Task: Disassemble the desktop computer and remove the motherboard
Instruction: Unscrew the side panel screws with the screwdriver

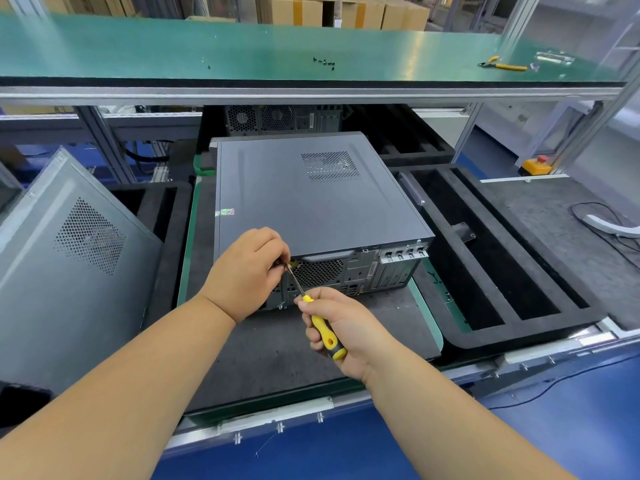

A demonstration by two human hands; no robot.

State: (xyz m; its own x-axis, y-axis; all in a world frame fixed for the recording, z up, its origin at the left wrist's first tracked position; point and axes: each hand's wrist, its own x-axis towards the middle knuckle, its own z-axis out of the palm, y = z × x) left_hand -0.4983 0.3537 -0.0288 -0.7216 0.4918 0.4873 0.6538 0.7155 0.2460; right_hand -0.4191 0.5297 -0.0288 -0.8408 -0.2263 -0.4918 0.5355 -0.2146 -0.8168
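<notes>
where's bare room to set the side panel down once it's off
Grey mat in front of the grey desktop case, under the forearms, is bare. The green upper shelf is bare left of the small black screws. Crowded: black foam tray right, leaning grey metal panel left.

Grey desktop computer (pixel 311 199) flat on dark mat, cover on, rear panel nearest.

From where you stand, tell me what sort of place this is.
Probably a factory or refurbishing line for computers. The desktop case lies on a foam-padded workstation, a second case waits behind it, foam trays with slots flank it, and cardboard cartons are stacked beyond the green shelf.
</notes>
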